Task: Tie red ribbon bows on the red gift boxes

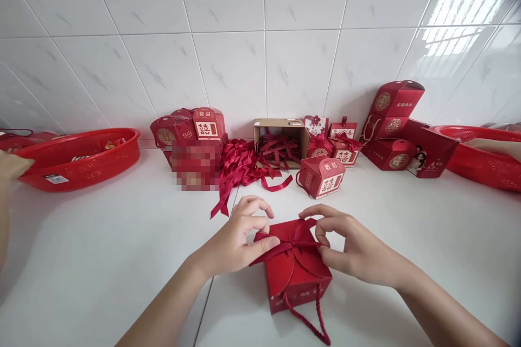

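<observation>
Both our hands work on the small red gift box (302, 294), which sits on the white counter (101, 260) right in front of us, its cord handle (313, 321) trailing toward us. Our left hand (240, 238) pinches the red ribbon (293, 242) on the lid between thumb and forefinger; our right hand (350, 249) pinches its other side. We judge the bow is being tied. The next pull calls for even tension, so the petal flaps (285, 271) do not spring open.

A red basket (77, 165), cardboard box (261, 138) of ribbons (280, 147) and a seemingly closed gift box (322, 176) sit on the counter (101, 238).
</observation>
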A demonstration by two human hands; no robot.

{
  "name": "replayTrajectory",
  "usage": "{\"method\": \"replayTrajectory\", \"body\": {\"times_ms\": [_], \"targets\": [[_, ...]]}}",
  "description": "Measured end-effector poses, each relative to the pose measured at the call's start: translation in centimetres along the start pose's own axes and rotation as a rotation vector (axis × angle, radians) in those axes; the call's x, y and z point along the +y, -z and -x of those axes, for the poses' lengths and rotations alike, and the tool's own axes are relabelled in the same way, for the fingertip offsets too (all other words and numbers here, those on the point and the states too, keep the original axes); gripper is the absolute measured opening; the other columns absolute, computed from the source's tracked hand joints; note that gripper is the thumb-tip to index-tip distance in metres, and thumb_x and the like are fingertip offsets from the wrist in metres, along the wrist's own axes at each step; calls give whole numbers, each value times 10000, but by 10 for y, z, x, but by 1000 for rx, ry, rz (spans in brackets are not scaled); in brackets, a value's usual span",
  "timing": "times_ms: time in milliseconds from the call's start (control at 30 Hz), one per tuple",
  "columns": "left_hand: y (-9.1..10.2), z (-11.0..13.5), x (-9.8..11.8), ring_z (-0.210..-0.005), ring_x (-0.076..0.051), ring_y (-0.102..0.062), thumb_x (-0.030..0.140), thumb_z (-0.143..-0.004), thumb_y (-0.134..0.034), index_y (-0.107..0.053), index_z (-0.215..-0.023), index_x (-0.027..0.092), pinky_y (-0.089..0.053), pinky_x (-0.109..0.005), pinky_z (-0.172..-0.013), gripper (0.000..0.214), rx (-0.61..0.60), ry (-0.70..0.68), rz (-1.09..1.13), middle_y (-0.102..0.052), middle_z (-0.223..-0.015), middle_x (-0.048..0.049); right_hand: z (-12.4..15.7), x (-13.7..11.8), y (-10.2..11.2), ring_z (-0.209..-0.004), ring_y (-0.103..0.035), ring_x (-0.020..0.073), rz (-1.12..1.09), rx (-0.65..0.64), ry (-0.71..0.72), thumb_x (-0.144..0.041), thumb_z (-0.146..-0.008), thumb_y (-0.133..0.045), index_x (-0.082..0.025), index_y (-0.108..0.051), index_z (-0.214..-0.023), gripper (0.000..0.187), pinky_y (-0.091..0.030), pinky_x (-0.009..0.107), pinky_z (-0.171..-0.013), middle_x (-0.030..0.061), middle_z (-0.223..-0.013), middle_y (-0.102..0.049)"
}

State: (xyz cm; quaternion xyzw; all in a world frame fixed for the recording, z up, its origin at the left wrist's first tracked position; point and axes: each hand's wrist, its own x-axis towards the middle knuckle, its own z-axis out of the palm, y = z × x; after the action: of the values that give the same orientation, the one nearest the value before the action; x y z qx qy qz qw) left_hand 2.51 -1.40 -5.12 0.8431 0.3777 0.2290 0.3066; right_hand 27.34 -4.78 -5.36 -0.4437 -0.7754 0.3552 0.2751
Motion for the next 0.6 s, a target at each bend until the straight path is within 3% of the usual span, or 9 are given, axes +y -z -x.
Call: {"method": "replayTrajectory", "body": {"times_ms": [100,267,433,600], "targets": [[1,-2,-4,-1170,-236,-422,378,-820,-640,-485,-611,191,-293,-403,-1010,321,38,-4,34,-529,-1117,-18,0,2,0,-1151,-504,183,7,16,0,-59,-711,-512,-201,-410,-665,181,-427,303,-909,2,-1235,-517],[-6,-2,-5,-1142,-249,-483,398,-787,-681,-583,-609,193,-280,-427,-1025,289,16,100,364,-543,-1238,-21,0,6,-4,-1135,-519,195,28,135,-24,-154,-804,-507,-210,-439,-711,128,-428,339,-926,37,-1193,-537],[-17,-3,1,-991,-207,-551,409,-821,-624,-382,-573,171,-403,-345,-856,420,57,174,606,-574,-1129,-41,3,5,-4,-1141,-521,222,73,104,-68,-142,-779,-511,-192,-450,-641,159,-442,366,-910,46,-1247,-507],[-30,-4,8,-932,-193,-566,398,-737,-715,-281,-563,184,-425,-306,-796,514,185,258,552,-590,-1000,-44,4,3,-8,-1133,-535,233,26,106,-61,-107,-750,-506,-189,-437,-628,162,-484,355,-868,57,-1222,-517]]}}
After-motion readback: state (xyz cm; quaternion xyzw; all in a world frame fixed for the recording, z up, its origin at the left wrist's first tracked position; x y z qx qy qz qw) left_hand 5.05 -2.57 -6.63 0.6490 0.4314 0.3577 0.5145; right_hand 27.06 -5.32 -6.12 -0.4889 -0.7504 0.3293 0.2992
